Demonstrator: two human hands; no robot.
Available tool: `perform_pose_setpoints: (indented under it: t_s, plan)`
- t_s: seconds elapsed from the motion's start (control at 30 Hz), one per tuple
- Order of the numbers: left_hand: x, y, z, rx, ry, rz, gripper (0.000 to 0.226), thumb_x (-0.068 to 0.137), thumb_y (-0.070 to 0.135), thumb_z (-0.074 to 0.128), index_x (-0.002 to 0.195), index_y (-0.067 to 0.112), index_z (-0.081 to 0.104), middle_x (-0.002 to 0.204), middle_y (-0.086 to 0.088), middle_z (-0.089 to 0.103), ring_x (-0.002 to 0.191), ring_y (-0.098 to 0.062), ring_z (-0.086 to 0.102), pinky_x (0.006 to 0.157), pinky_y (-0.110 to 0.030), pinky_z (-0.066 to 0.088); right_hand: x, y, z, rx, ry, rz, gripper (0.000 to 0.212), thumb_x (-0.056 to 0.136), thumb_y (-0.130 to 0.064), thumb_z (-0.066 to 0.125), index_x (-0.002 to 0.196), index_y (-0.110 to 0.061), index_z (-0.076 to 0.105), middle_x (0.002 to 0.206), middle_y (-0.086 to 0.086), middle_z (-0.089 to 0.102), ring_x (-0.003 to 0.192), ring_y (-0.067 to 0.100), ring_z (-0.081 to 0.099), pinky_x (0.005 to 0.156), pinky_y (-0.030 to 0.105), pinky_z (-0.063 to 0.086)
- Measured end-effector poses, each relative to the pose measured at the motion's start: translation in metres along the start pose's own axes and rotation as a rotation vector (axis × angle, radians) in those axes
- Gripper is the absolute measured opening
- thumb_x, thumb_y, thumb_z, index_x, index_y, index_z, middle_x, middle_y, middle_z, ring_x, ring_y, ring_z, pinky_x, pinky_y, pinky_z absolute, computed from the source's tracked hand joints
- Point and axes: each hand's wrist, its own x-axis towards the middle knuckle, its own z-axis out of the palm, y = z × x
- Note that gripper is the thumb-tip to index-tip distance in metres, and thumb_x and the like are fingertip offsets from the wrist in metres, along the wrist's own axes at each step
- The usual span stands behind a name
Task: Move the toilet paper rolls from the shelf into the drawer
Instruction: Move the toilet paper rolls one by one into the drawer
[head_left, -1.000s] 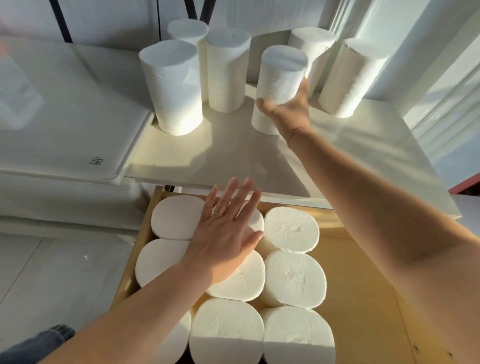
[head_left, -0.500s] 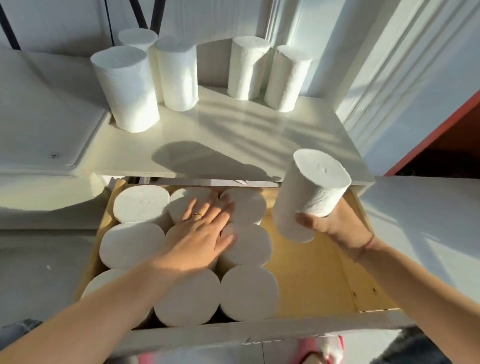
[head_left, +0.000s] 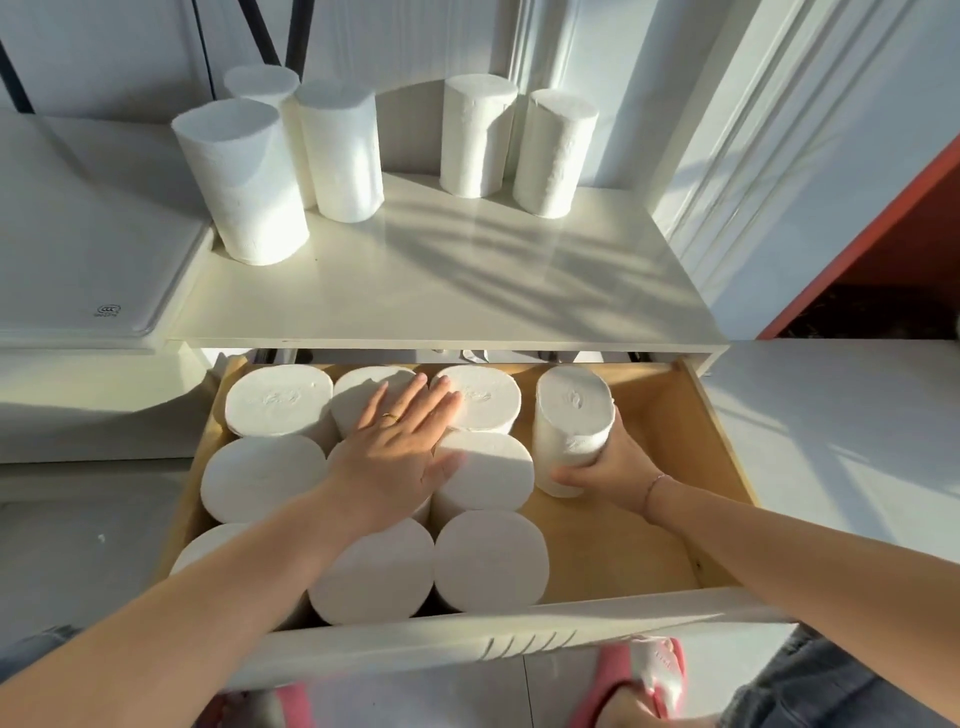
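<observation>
Down at the far right of the packed rolls (head_left: 363, 483) inside the open drawer (head_left: 722, 447), my right hand (head_left: 613, 467) grips an upright toilet paper roll (head_left: 571, 421), my left hand (head_left: 400, 452) lying flat, fingers straight, on them.

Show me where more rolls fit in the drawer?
Bare wood in the drawer between the packed rolls and its right wall, nearer than the roll the right hand grips. The left side, under the left hand, is full.
</observation>
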Motion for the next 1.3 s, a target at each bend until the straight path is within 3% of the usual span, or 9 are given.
perform_pose_setpoints:
  t_s: [0.1,0.23,0.4,0.5,0.63,0.83,0.97,1.17,1.3]
  plan:
    - [0.000,-0.001,0.000,0.000,-0.001,0.003,0.077,0.081,0.067,-0.007,0.148,0.029,-0.004,0.151,0.017,-0.019,0.137,-0.004,-0.025,0.113,-0.034,-0.018,-0.003,0.003,0.003,0.028,-0.069,0.154,0.104,0.068,-0.008,0.085,0.147,-0.017,0.018,0.140,0.007,0.045,0.129,0.023,0.045,0.109,0.045,0.041]
    - [0.000,-0.001,0.000,0.012,0.003,0.017,0.074,0.083,0.066,-0.007,0.148,0.030,-0.005,0.152,0.015,-0.018,0.137,-0.006,-0.026,0.112,-0.033,-0.020,-0.012,-0.016,-0.032,0.083,-0.427,0.487,0.084,0.073,-0.007,0.079,0.141,-0.022,0.032,0.116,0.009,0.059,0.096,0.022,0.060,0.090,0.041,0.056]
    - [0.004,0.003,0.000,0.007,-0.006,0.038,0.069,0.089,0.060,0.004,0.148,0.026,-0.001,0.151,0.013,-0.021,0.137,-0.006,-0.028,0.111,-0.032,-0.023,-0.004,-0.049,-0.077,-0.605,-0.216,0.044,0.105,0.063,-0.023,0.085,0.146,-0.031,0.021,0.141,0.004,0.042,0.117,0.027,0.056,0.098,0.039,0.049]
    - [0.009,0.014,0.000,-0.019,-0.014,0.037,0.067,0.089,0.058,0.004,0.147,0.027,-0.008,0.148,0.014,-0.022,0.135,-0.004,-0.030,0.108,-0.030,-0.026,0.009,-0.062,-0.073,-0.767,-0.316,-0.212,0.121,0.063,-0.024,0.085,0.148,-0.046,0.002,0.152,-0.002,0.021,0.129,0.024,0.043,0.101,0.035,0.045]
    - [0.014,0.026,0.006,0.015,-0.014,0.044,0.071,0.084,0.060,-0.004,0.147,0.028,-0.009,0.147,0.015,-0.025,0.134,-0.006,-0.030,0.109,-0.032,-0.024,0.021,-0.061,-0.060,-0.911,-0.433,-0.255,0.121,0.063,-0.029,0.084,0.145,-0.054,-0.001,0.156,-0.016,-0.001,0.141,0.018,0.029,0.096,0.024,0.033]
    - [0.023,0.031,0.010,0.036,0.028,0.061,0.068,0.090,0.062,0.005,0.148,0.028,0.000,0.155,0.011,-0.013,0.138,-0.007,-0.023,0.110,-0.032,-0.023,0.006,-0.053,-0.038,-0.926,-0.113,-0.155,0.113,0.056,-0.071,0.073,0.145,-0.032,0.015,0.146,-0.003,0.022,0.121,0.031,0.052,0.093,0.039,0.049]
    - [0.033,0.038,0.011,0.069,0.021,0.049,0.065,0.095,0.051,0.028,0.148,0.026,0.001,0.157,0.007,-0.006,0.144,-0.013,-0.010,0.111,-0.034,-0.018,-0.004,-0.044,-0.023,-0.674,0.045,0.021,0.102,0.070,-0.071,0.063,0.146,-0.021,0.016,0.139,0.009,0.032,0.115,0.036,0.057,0.091,0.042,0.048]
    - [0.049,0.051,0.012,0.033,-0.005,0.138,0.064,0.095,0.054,0.022,0.147,0.030,-0.007,0.157,0.007,-0.010,0.142,-0.011,-0.016,0.112,-0.035,-0.019,-0.008,-0.039,-0.031,0.353,-0.198,0.421,0.067,0.089,-0.048,0.059,0.140,-0.011,0.036,0.128,0.019,0.053,0.084,0.028,0.067,0.081,0.040,0.060]
    - [0.054,0.053,0.018,0.080,-0.002,0.160,0.063,0.094,0.057,0.019,0.147,0.032,-0.005,0.157,0.009,-0.009,0.142,-0.012,-0.016,0.113,-0.038,-0.018,-0.001,-0.033,-0.027,0.598,-0.189,0.360,0.042,0.091,-0.026,0.062,0.127,-0.005,0.054,0.122,0.022,0.062,0.087,0.026,0.068,0.078,0.029,0.060]
